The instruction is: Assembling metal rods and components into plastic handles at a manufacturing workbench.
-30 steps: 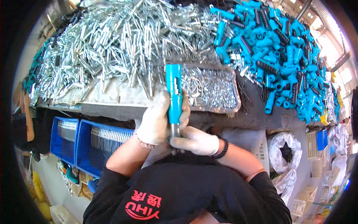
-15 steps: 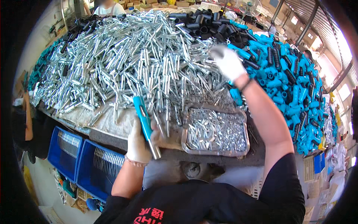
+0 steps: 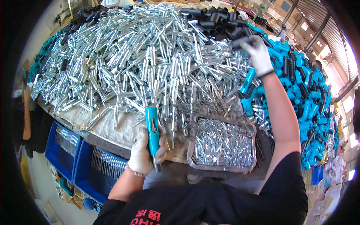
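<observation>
My left hand (image 3: 140,155), in a white glove, is wrapped round a teal plastic handle (image 3: 152,125) near the front of the table. The handle stands nearly upright, has a slot in its side, and a metal tube end (image 3: 156,165) sticks out below. At the far right my gloved right hand (image 3: 258,56) pinches a short black tube (image 3: 240,42), blurred by motion. Just beyond it lies a heap of black tubes (image 3: 219,20). A large pile of silvery metal tubes (image 3: 138,56) fills the middle, and teal handles (image 3: 305,108) are heaped on the right.
A metal tray (image 3: 221,168) of small metal pins stands at the front edge, right of my left hand. Two blue bins (image 3: 80,165) with thin metal pieces sit below the table's left edge. Another person's arm (image 3: 27,116) shows at the far left.
My right hand has moved right from the edge of the metal pile and now has a black tube in its fingers. The teal handle in my left hand has turned more upright.
</observation>
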Demonstrator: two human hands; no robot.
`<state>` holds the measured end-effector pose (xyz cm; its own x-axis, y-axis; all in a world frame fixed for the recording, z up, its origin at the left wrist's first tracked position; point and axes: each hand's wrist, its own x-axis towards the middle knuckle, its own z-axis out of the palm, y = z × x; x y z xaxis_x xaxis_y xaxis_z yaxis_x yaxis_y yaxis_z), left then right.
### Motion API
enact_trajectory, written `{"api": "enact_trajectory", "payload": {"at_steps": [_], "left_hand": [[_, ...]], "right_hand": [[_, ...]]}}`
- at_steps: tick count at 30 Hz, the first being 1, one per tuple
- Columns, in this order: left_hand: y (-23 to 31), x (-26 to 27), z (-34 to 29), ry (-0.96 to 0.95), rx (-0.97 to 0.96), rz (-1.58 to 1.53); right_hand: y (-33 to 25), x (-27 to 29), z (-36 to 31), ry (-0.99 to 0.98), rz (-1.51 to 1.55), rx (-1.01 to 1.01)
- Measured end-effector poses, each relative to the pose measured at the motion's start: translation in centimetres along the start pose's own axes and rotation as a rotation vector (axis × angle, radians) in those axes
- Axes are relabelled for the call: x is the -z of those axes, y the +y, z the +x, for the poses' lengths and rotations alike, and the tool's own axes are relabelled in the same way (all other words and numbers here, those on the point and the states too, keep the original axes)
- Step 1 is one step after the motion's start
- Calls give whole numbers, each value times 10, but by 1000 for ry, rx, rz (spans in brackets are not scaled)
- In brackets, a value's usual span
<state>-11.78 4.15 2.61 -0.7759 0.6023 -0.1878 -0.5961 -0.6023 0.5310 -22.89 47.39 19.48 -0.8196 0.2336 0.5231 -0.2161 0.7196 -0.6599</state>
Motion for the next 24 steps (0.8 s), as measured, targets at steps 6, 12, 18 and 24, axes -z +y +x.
{"api": "enact_trajectory", "payload": {"at_steps": [6, 12, 18, 24], "left_hand": [[-13, -14, -22, -100, -72, 310], [-74, -81, -66, -314, -33, 955], [-106, -104, -79, -501, 356, 937], [-135, -106, -81, -479, 477, 636]], "right_hand": [[-75, 26, -212, -251, 639, -136], [-97, 44, -332, -146, 728, -130], [-105, 49, -389, -53, 663, -84], [-115, 25, -422, -53, 724, 36]]}}
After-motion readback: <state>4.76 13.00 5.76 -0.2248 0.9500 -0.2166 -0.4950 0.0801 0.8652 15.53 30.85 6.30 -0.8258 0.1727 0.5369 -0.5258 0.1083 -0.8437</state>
